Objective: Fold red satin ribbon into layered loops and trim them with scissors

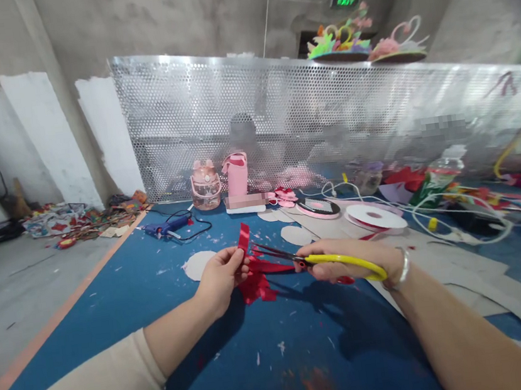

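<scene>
My left hand (pixel 223 275) pinches a red ribbon (pixel 243 237), one short end of which stands up above the fingers. From there the ribbon stretches across toward my right hand (pixel 339 258). That hand grips a pair of scissors (pixel 344 259) with yellow handles and dark blades; the blades point left, close to the ribbon. Some ribbon also runs by the right fingers, though I cannot tell whether they hold it. Beneath the hands several cut red ribbon pieces (pixel 257 288) lie in a small pile on the blue table (pixel 205 366). A pale round disc (pixel 199 266) lies behind my left hand.
A blue glue gun (pixel 165 227) with its cord lies at the back left. Behind stand a clear pink bottle (pixel 205 186) and a pink flask (pixel 238 175). Ribbon spools (pixel 376 216), white cables (pixel 415 217) and grey cardboard sheets (pixel 441 274) spread over the right, before a perforated metal screen (pixel 175 117).
</scene>
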Demonstrator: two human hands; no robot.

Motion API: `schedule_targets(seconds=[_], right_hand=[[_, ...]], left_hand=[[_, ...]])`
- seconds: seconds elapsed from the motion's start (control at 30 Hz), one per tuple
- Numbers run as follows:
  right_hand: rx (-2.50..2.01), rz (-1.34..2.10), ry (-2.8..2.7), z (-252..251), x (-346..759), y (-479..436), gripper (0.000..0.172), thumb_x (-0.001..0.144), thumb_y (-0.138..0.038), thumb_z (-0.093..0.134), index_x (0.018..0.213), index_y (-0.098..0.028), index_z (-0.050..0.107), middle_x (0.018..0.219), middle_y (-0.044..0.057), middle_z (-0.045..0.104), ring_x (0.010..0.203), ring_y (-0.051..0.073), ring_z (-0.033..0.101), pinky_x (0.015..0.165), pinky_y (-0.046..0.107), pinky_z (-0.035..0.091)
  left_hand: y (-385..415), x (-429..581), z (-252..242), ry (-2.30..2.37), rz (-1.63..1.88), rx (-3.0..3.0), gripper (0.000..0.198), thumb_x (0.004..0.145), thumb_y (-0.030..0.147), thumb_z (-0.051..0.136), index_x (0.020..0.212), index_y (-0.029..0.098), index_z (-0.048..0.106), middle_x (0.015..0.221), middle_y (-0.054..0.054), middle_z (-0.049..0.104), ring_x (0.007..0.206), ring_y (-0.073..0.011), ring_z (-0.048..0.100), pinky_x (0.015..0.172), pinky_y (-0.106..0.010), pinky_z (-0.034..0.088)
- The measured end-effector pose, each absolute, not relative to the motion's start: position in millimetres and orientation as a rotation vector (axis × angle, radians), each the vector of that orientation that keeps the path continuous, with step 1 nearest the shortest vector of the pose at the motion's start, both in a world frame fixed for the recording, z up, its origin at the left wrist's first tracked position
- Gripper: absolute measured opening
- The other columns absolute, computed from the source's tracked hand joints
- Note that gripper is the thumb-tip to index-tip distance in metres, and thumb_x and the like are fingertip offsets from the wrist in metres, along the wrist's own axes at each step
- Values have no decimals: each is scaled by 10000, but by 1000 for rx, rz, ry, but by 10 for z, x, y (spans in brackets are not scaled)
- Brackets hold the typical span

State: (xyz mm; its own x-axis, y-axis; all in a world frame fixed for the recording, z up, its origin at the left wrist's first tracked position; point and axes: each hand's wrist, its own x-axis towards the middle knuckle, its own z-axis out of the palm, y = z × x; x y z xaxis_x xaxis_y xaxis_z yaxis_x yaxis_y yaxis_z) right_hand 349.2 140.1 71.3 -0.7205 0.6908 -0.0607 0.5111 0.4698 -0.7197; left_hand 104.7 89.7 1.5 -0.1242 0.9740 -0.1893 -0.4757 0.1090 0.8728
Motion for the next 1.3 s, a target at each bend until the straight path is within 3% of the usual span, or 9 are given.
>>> schedule_targets(seconds=[0.17,0.5,0.9,1.1,1.3], right_hand=[[-965,1277,-2521,641,3311,1412,535,825,-699,498,877,-177,605,690,16,556,506,116,499,417,222,410],[-1119,1175,-2440,544,3144,1369,626,772,-810,421,771,-186,474,642,-12,468,493,97,429,401,212,352],[-1109,1109,-2498,529,3082,1369,617,792,-790,410,750,-177,469,590,-42,412,453,75,374,405,205,299],[-1058,1026,-2535,538,3113,1412,586,807,-754,416,666,-185,434,573,-53,335,489,77,266,439,233,207],[-1063,953,-2586,688,3132,1350,534,840,-670,452,624,-184,411,590,-45,334,535,89,255,476,246,217]], left_hand=[[888,1053,0,1034,1365,708,193,762,254,757,748,134,606,604,15,617,461,-47,528,468,-147,424],[900,1040,-40,1027,1296,778,236,748,298,758,756,126,597,594,21,601,427,-35,501,413,-129,374],[916,1044,-78,1019,1290,816,334,677,380,797,743,127,590,580,32,587,429,-33,491,407,-127,365],[913,1046,-81,1030,1293,809,310,693,365,784,738,130,587,589,28,595,434,-35,496,415,-132,380],[907,1047,-67,1058,1309,785,252,743,324,742,763,135,575,576,32,587,421,-39,490,404,-136,370]])
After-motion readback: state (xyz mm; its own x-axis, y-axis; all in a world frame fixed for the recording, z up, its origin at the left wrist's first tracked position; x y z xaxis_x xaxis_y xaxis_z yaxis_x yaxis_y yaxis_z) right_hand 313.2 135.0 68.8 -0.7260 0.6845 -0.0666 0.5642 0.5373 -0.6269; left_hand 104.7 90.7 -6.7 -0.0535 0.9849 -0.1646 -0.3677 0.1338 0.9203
